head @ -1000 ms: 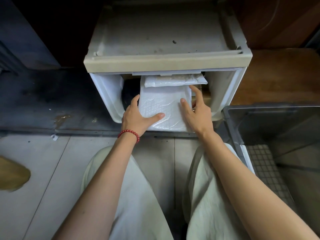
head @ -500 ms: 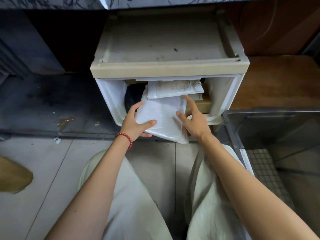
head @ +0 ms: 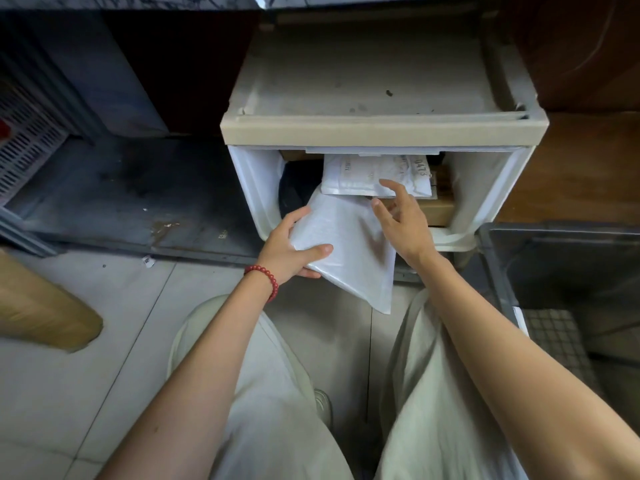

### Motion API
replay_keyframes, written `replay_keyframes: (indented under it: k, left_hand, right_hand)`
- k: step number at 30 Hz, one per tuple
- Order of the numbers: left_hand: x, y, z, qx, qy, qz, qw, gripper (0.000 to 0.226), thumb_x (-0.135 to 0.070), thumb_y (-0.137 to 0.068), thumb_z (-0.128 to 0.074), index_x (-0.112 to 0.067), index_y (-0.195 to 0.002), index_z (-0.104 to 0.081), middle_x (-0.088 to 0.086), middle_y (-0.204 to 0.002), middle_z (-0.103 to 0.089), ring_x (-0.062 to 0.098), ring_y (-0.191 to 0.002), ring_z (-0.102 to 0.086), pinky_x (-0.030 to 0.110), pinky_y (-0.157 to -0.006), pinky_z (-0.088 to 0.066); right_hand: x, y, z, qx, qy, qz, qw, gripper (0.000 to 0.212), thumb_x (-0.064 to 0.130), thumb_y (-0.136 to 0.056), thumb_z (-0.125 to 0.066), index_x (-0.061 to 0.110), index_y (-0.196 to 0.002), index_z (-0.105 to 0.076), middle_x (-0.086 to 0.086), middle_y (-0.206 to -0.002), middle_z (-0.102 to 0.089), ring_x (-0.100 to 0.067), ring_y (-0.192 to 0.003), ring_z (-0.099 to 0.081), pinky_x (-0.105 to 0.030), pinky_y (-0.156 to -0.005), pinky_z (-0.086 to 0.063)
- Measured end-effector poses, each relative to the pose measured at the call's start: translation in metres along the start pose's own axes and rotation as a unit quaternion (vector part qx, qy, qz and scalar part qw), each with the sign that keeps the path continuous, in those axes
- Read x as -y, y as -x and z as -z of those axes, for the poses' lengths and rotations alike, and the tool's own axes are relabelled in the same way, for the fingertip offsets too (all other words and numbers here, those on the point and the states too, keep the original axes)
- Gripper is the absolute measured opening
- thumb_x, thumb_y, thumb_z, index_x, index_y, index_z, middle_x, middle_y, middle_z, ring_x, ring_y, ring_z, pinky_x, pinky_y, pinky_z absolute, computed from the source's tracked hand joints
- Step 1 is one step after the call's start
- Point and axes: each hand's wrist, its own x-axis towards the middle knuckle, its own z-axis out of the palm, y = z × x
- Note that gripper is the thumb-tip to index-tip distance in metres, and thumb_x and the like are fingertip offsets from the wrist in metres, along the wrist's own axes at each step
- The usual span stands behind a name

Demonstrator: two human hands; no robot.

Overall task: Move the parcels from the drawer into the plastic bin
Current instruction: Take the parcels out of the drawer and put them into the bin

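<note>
The left hand (head: 291, 251) grips the white mailer (head: 353, 251) at its 9 o'clock edge, thumb curled over the top face and fingers underneath. Half a second ago the right hand also steadied this mailer at its 3 o'clock edge; now the left hand alone carries it. The mailer has come further out of the drawer (head: 256, 188): its upper part still lies over the drawer mouth, while its tilted lower corner hangs past the drawer front at 6 o'clock, above the floor (head: 104, 341). The right hand (head: 403, 223) has let go and moved up toward 12 o'clock, fingers loose and spread, holding nothing. Its forefinger lies over the labelled mailer (head: 377, 176) inside the drawer; whether it touches cannot be told. A brown box (head: 440, 209) sits in the drawer at 3 o'clock of that hand. The dark bin (head: 554, 258) stands at 3 o'clock of the drawer, just beside it. A red bracelet (head: 266, 278) circles the left wrist.
</note>
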Motion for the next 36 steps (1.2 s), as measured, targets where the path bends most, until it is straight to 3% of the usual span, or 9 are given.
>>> replay_keyframes:
  k: [5,10,15,19,21,23,26,31,36]
  left_hand:
    - [0.0,0.001,0.007,-0.006,0.022,0.011,1.0,0.067,-0.01,-0.076,-0.079,-0.037,-0.128,-0.047,-0.001,-0.134,-0.046,0.019,-0.105,-0.061,0.028,-0.057,-0.057]
    - [0.0,-0.001,0.011,-0.008,0.03,0.009,0.999,0.067,-0.013,-0.074,-0.081,-0.039,-0.126,-0.048,-0.003,-0.137,-0.043,0.018,-0.108,-0.059,0.028,-0.057,-0.057]
    - [0.001,-0.001,0.008,-0.005,0.035,0.001,0.999,0.068,-0.012,-0.075,-0.08,-0.039,-0.127,-0.048,-0.004,-0.136,-0.043,0.015,-0.105,-0.06,0.027,-0.058,-0.057]
    - [0.0,-0.003,0.009,-0.008,0.046,0.003,0.999,0.071,-0.012,-0.075,-0.08,-0.033,-0.134,-0.046,-0.002,-0.136,-0.045,0.014,-0.104,-0.061,0.027,-0.058,-0.056]
    - [0.0,-0.004,0.008,-0.01,0.049,0.001,0.999,0.071,-0.012,-0.075,-0.08,-0.033,-0.134,-0.047,-0.002,-0.136,-0.045,0.015,-0.105,-0.061,0.027,-0.058,-0.056]
    - [0.0,-0.005,0.008,-0.006,0.049,0.0,0.999,0.07,-0.012,-0.075,-0.08,-0.035,-0.133,-0.047,-0.003,-0.134,-0.046,0.016,-0.105,-0.061,0.027,-0.058,-0.056]
    - [0.001,-0.005,0.008,-0.002,0.055,0.004,0.998,0.07,-0.012,-0.075,-0.08,-0.036,-0.132,-0.047,-0.004,-0.132,-0.048,0.016,-0.105,-0.061,0.027,-0.06,-0.057]
    - [0.001,-0.003,0.011,-0.01,0.057,-0.001,0.998,0.066,-0.014,-0.075,-0.08,-0.04,-0.127,-0.048,-0.008,-0.134,-0.045,0.014,-0.104,-0.06,0.026,-0.06,-0.057]
    - [0.004,0.011,0.023,-0.022,0.053,-0.003,0.998,0.069,-0.013,-0.076,-0.079,-0.036,-0.133,-0.047,-0.004,-0.133,-0.049,0.019,-0.109,-0.059,0.028,-0.062,-0.057]
  right_hand:
    - [-0.001,0.006,-0.009,0.022,0.009,0.043,0.999,0.042,0.04,-0.097,-0.052,0.02,-0.134,-0.046,0.006,-0.133,-0.051,-0.005,-0.113,-0.045,-0.023,-0.091,-0.034]
    - [0.001,-0.007,-0.008,-0.046,0.041,0.038,0.997,0.026,0.037,-0.096,-0.053,0.017,-0.112,-0.057,0.003,-0.105,-0.056,-0.017,-0.104,-0.055,-0.023,-0.082,-0.041]
    - [0.005,-0.005,-0.012,-0.01,0.069,0.056,0.996,0.047,0.037,-0.099,-0.048,0.018,-0.142,-0.044,0.001,-0.149,-0.044,-0.022,-0.141,-0.031,-0.037,-0.113,-0.027]
    - [0.009,0.001,-0.015,-0.046,0.141,0.077,0.986,0.036,0.04,-0.097,-0.05,0.015,-0.122,-0.055,0.0,-0.125,-0.058,-0.024,-0.117,-0.05,-0.032,-0.091,-0.036]
    - [0.007,-0.001,-0.014,-0.031,0.21,0.057,0.976,0.042,0.048,-0.097,-0.044,0.018,-0.125,-0.054,-0.001,-0.13,-0.056,-0.025,-0.124,-0.047,-0.037,-0.099,-0.031]
    - [0.003,-0.001,-0.014,0.033,0.25,-0.01,0.968,0.062,0.06,-0.095,-0.037,0.023,-0.144,-0.037,-0.001,-0.155,-0.033,-0.023,-0.145,-0.024,-0.047,-0.116,-0.011]
    - [-0.003,0.003,-0.012,0.032,0.192,-0.11,0.975,0.081,0.07,-0.089,-0.04,0.03,-0.153,-0.012,0.0,-0.164,0.0,-0.022,-0.15,0.001,-0.057,-0.115,0.004]
    - [-0.003,0.008,0.007,-0.037,0.146,-0.151,0.977,0.078,0.064,-0.088,-0.05,0.021,-0.15,-0.028,-0.006,-0.161,-0.013,-0.025,-0.149,-0.011,-0.055,-0.118,-0.011]
    - [0.01,0.036,0.009,0.038,0.035,-0.149,0.988,0.08,0.057,-0.086,-0.06,0.019,-0.149,-0.029,-0.007,-0.156,-0.024,-0.027,-0.141,-0.03,-0.037,-0.11,-0.031]
